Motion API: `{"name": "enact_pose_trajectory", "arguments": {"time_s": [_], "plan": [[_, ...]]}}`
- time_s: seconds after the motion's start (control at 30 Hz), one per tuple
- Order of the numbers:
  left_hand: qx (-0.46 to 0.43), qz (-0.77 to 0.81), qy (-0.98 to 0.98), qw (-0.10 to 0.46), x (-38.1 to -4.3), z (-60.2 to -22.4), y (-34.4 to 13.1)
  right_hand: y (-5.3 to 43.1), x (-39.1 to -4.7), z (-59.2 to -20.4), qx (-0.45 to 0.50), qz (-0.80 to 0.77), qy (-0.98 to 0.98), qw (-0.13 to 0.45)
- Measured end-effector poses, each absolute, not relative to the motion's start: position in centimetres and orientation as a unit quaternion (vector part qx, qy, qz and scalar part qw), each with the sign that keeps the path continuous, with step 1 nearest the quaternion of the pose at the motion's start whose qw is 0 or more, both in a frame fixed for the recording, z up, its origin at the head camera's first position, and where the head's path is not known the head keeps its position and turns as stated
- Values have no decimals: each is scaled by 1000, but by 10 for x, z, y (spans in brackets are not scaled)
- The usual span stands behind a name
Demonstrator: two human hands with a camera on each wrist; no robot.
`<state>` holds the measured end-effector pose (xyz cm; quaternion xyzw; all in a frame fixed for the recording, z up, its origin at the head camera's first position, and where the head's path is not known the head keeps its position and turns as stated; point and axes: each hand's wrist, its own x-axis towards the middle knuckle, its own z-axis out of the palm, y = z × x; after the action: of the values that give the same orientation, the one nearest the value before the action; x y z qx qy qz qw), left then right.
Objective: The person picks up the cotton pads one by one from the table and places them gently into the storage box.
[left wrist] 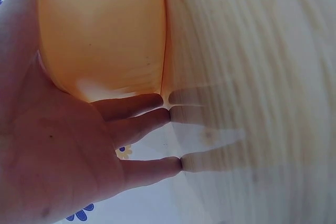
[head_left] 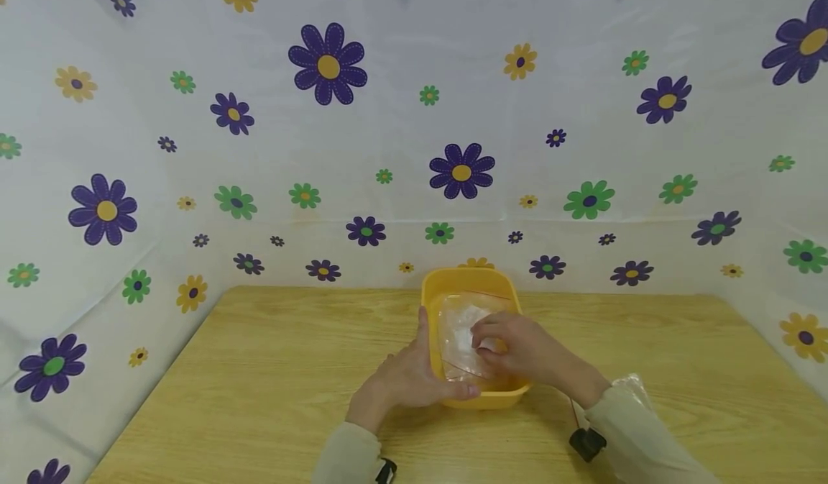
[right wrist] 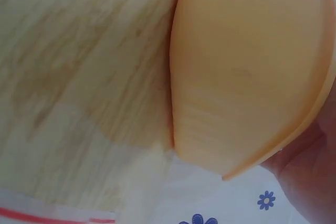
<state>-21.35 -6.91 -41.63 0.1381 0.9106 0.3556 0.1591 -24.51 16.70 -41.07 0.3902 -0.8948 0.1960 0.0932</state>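
A yellow plastic tub [head_left: 468, 277] stands on the wooden table. Inside it lies a clear zip bag [head_left: 453, 326] with a red seal line and something white in it. My left hand [head_left: 410, 372] is spread against the tub's left near corner, its thumb along the near rim. In the left wrist view its straight fingers [left wrist: 149, 169] reach down beside the tub to the tabletop. My right hand [head_left: 517, 340] reaches over the tub's right rim, fingers and thumb curled at the bag's surface. The right wrist view hides its fingertips behind the tub wall [right wrist: 241, 66].
Another clear bag [head_left: 632, 389] with a red line lies on the table [head_left: 291, 369] beneath the right sleeve. A white flower-printed sheet [head_left: 401, 131] rises behind the table and along both sides, close behind the tub.
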Motion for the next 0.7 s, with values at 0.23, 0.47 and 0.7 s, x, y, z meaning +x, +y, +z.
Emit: {"name": "enact_pose_trajectory", "arguments": {"time_s": [0.23, 0.47, 0.7], "plan": [[136, 357, 909, 166, -213, -415, -69, 161, -242, -402, 347, 146, -926, 19], [137, 357, 909, 165, -212, -416, -69, 154, -245, -399, 317, 125, -939, -42], [135, 355, 911, 162, -212, -416, -69, 158, -245, -398, 325, 134, -936, -38]]}}
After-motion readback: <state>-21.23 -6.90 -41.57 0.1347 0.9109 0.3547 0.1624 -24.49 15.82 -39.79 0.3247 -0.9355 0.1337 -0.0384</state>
